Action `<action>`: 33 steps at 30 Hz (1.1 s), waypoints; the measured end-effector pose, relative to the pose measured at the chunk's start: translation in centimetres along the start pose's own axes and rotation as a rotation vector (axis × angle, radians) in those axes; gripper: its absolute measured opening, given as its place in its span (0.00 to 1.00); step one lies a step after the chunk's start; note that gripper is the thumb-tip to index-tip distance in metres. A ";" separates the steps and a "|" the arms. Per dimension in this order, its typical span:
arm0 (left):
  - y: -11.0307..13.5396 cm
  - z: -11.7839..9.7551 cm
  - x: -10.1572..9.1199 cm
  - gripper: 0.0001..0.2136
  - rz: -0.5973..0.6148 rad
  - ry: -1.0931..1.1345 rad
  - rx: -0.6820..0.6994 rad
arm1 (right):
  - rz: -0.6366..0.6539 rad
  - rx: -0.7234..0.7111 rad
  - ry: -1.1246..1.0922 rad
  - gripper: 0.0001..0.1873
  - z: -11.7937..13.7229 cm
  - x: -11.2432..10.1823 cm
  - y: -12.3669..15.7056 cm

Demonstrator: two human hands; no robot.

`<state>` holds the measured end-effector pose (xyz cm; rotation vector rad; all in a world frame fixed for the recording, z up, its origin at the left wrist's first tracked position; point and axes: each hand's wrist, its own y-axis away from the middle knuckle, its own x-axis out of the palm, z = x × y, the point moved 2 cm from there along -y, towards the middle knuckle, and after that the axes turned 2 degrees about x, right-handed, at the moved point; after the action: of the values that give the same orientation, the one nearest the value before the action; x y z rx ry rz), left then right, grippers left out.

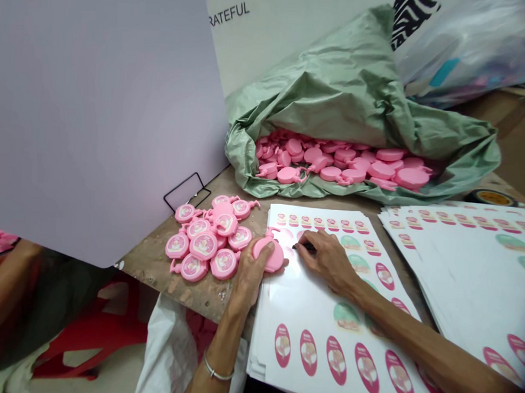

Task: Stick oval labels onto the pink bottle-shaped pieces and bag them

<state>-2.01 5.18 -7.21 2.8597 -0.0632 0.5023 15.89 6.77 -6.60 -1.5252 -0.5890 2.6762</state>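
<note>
While the left hand (pixel 251 273) clenches a flat pink plastic piece shaped like a pump bottle (pixel 268 257), its fingers wrapped over the rounded body and the nozzle end pointing up, the right hand (pixel 325 261) lies just beside it, pinching a small dark object (pixel 306 246) too hidden to identify. The held piece shows no label on its visible face and rests at the edge of a white sheet of printed stickers (pixel 327 307), which lies under the right hand and carries pink ovals in rows. A silver bangle (pixel 219 367) circles the left wrist.

Just left of the hands, a heap of matching pink pieces (pixel 209 240) sits on the scarred worktop (pixel 151 273), each with a round printed label. Behind them, a crumpled green plastic bag (pixel 339 100) lies open around many more pink pieces (pixel 336 162), and a stack of similar sticker sheets (pixel 458 268) fans out to the right. A tall lilac board (pixel 90 103) stands on a black wire stand (pixel 187 192) at the left. Below it, another person's forearm (pixel 2 305) reaches in near a red plastic stool (pixel 98 329), and a white sack (pixel 168 351) hangs beside the worktop.
</note>
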 end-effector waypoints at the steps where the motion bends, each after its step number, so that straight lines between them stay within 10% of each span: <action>1: 0.0 0.0 0.0 0.23 0.001 -0.004 0.005 | 0.007 0.005 -0.005 0.08 0.0 0.0 0.0; 12: 0.2 -0.4 0.1 0.21 0.056 -0.062 0.030 | 0.201 0.235 -0.050 0.11 0.8 -0.7 -2.1; 20: 0.3 -0.6 0.0 0.21 0.088 -0.048 0.026 | 0.114 0.027 0.184 0.11 0.5 -1.5 -1.0; 33: 0.3 -0.5 -0.2 0.22 0.076 -0.031 0.005 | 0.324 0.318 -0.326 0.16 -0.8 0.2 -4.1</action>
<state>-2.40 5.04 -6.82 2.8790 -0.1763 0.4728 15.68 10.87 -5.81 -1.1973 0.1015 3.0920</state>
